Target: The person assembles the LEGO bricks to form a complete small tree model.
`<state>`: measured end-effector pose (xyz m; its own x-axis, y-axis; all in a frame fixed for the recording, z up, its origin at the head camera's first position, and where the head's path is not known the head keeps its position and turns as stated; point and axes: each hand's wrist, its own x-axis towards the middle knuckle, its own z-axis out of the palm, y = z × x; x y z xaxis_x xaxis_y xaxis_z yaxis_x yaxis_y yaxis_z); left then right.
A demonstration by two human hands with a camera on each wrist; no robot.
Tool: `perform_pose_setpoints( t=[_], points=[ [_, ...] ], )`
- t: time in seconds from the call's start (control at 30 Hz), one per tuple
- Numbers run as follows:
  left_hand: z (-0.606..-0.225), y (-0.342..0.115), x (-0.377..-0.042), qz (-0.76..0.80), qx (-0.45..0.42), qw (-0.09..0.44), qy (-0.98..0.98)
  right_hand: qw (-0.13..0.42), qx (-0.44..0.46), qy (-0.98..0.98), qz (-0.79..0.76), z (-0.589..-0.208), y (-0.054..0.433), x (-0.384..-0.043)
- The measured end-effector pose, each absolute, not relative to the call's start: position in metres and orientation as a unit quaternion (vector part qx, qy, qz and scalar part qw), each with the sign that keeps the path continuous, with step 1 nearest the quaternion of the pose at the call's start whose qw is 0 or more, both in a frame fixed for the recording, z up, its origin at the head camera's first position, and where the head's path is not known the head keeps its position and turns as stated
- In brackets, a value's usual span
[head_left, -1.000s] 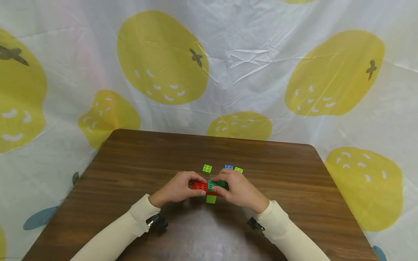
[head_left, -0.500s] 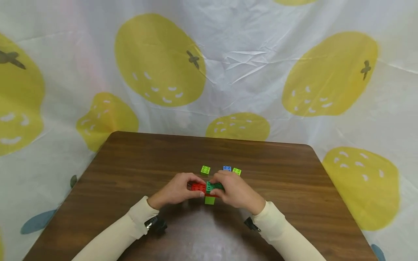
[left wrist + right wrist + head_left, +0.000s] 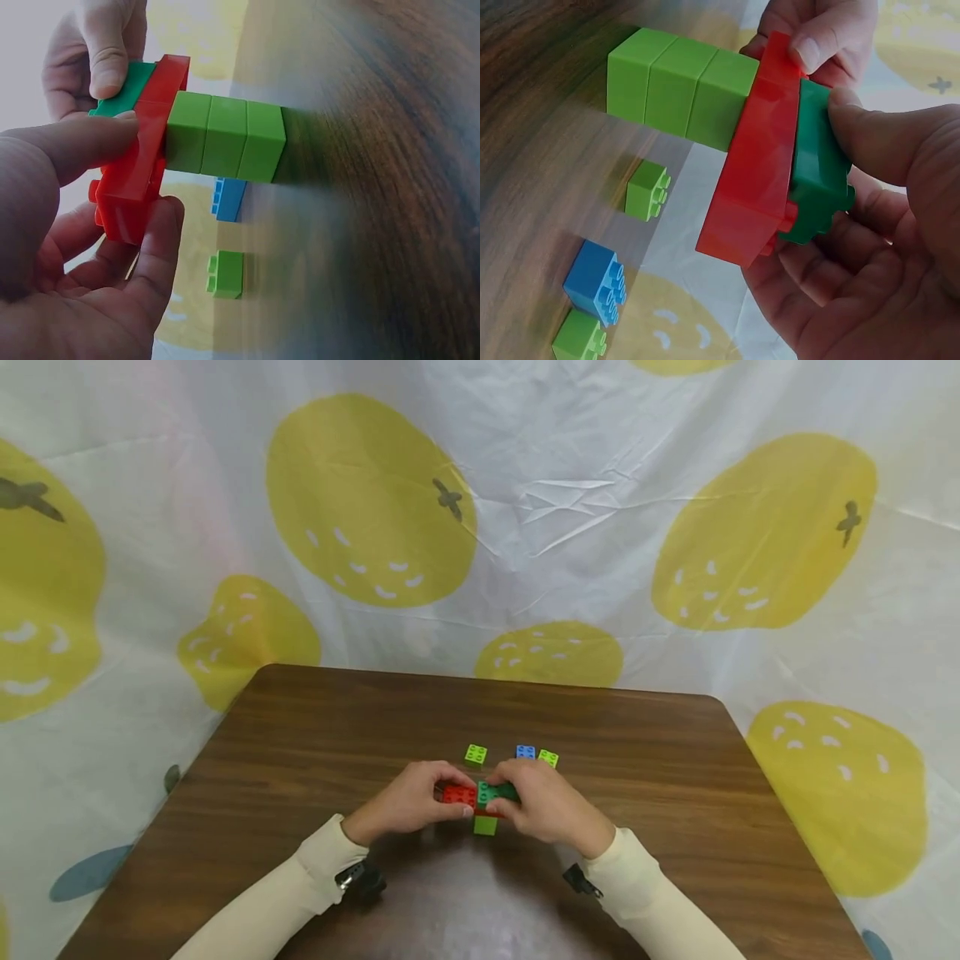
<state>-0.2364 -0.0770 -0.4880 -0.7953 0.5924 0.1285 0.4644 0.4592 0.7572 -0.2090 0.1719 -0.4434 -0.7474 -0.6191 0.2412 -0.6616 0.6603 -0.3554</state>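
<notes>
Three light green bricks point(image 3: 225, 139) form a stack standing on the table. Across its top lies a long red brick layer point(image 3: 754, 165), reaching out to both sides. My left hand point(image 3: 412, 797) pinches the left end of the red brick, its thumb along the near side and fingers behind and below. A dark green brick point(image 3: 817, 161) sits over the right part of the red layer, with studs facing up. Thumb and fingers of my right hand point(image 3: 551, 802) grip this dark green brick from its near and far sides. The hand hides its right end in the head view.
Behind the stack, a loose light green brick point(image 3: 476, 754) lies on the brown wooden table point(image 3: 360, 718). Right of it, a blue brick point(image 3: 525, 752) and another light green brick point(image 3: 549, 757) lie close together. A lemon-print curtain point(image 3: 555, 560) hangs beyond the table.
Both hands keep their hold on the bricks and hardly move. The head view shifts slightly.
</notes>
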Motion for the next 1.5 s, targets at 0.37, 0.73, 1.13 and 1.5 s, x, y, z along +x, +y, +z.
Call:
perform_pose_setpoints(
  t=[0.37, 0.73, 1.13, 1.5],
  points=[
    [-0.482, -0.075, -0.253, 0.432, 0.321, 0.116, 0.835, 0.06, 0.337, -0.916, 0.21, -0.449, 0.174, -0.205],
    [-0.487, -0.069, -0.301, 0.432, 0.273, 0.073, 0.856, 0.047, 0.33, -0.916, 0.221, -0.449, 0.18, -0.205],
    [-0.511, -0.057, -0.33, 0.374, 0.266, 0.084, 0.885, 0.031, 0.329, -0.914, 0.236, -0.453, 0.177, -0.206],
    [-0.514, -0.05, -0.325, 0.361, 0.259, 0.094, 0.891, 0.029, 0.32, -0.918, 0.232, -0.451, 0.18, -0.202]
  ],
)
